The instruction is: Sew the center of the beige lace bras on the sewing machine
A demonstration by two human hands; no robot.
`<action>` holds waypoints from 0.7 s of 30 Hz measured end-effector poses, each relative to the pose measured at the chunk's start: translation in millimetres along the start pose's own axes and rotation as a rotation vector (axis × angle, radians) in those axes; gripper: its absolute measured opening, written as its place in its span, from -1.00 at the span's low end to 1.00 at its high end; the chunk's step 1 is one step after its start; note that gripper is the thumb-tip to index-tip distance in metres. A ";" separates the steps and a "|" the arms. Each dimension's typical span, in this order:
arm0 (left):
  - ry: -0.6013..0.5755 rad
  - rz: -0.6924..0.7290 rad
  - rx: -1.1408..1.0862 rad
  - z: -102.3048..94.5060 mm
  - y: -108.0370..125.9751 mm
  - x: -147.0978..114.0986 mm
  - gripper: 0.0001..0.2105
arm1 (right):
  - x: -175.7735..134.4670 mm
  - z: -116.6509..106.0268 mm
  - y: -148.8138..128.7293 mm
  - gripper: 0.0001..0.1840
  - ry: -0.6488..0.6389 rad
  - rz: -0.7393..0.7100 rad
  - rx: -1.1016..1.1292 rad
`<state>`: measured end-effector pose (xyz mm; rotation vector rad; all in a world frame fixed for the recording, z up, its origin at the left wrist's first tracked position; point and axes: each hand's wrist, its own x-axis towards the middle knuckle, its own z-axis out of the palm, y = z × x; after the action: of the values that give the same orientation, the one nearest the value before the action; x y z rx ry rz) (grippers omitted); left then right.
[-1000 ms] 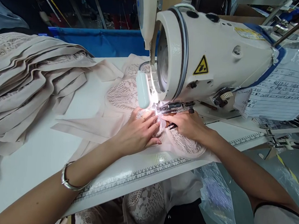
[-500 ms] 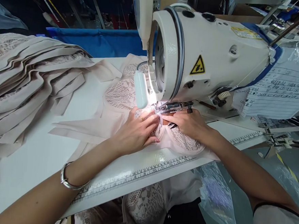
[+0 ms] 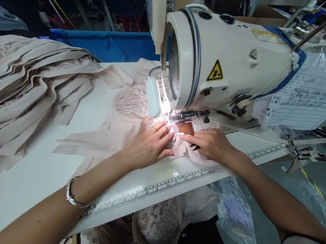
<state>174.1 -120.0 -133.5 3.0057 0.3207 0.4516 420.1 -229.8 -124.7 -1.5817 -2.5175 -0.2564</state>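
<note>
Under the sewing machine (image 3: 234, 63) lies a pale pink lace bra (image 3: 131, 102), its near part bunched by the presser foot. My left hand (image 3: 149, 143) rests on the lace just left of the needle area, fingers stretched out and lying flat. On the other side, my right hand (image 3: 214, 145) is curled at the fabric's right part, its index fingertip touching the edge. Dark pointed blades of thread snips (image 3: 196, 147) stick out from beneath that hand; their handle is hidden. The lit lamp (image 3: 153, 99) shines on the stitching spot, where fingers partly cover the seam.
A thick pile of matching lace pieces (image 3: 37, 79) lies at left on the white table (image 3: 49, 181). A printed ruler strip (image 3: 158, 186) follows the front edge. More lace cups (image 3: 158, 222) rest below. Handwritten sheets (image 3: 307, 91) hang at right, and a plastic bag (image 3: 236, 212) lies lower right.
My right hand has shifted slightly right and down with the snips, drawing its part of the fabric along and baring a brown patch beside the presser foot. My left hand stays nearly still.
</note>
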 end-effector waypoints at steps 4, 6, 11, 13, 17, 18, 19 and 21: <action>0.007 -0.008 -0.004 0.6 0.0 0.2 -0.52 | 6.3 -3.3 0.2 -0.34 -0.055 0.032 0.044; -0.013 -0.022 -0.008 0.6 -0.6 0.1 -0.50 | 10.7 -5.1 0.6 -0.36 -0.092 0.061 0.072; -0.042 -0.062 -0.004 -0.9 -3.5 1.6 -0.51 | 22.4 -8.1 2.9 -0.39 -0.187 0.155 0.106; -0.050 -0.080 0.004 -1.8 -4.5 3.0 -0.54 | 26.4 -8.5 3.6 -0.38 -0.216 0.180 0.102; -0.053 -0.115 0.020 -3.2 -7.3 5.8 -0.57 | 33.0 -8.7 3.9 -0.41 -0.262 0.230 0.088; -0.052 -0.125 0.026 -3.1 -8.2 6.2 -0.57 | 34.4 -8.6 3.8 -0.42 -0.274 0.246 0.086; -0.050 -0.134 0.032 -2.8 -9.1 6.5 -0.57 | 35.7 -8.5 3.6 -0.43 -0.282 0.262 0.086; -0.045 -0.153 0.040 -1.6 -9.6 6.5 -0.57 | 37.8 -7.7 3.1 -0.44 -0.291 0.283 0.095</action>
<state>177.8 -109.2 -131.3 2.9954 0.5573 0.3673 407.0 -197.1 -108.5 -2.0322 -2.4119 0.1366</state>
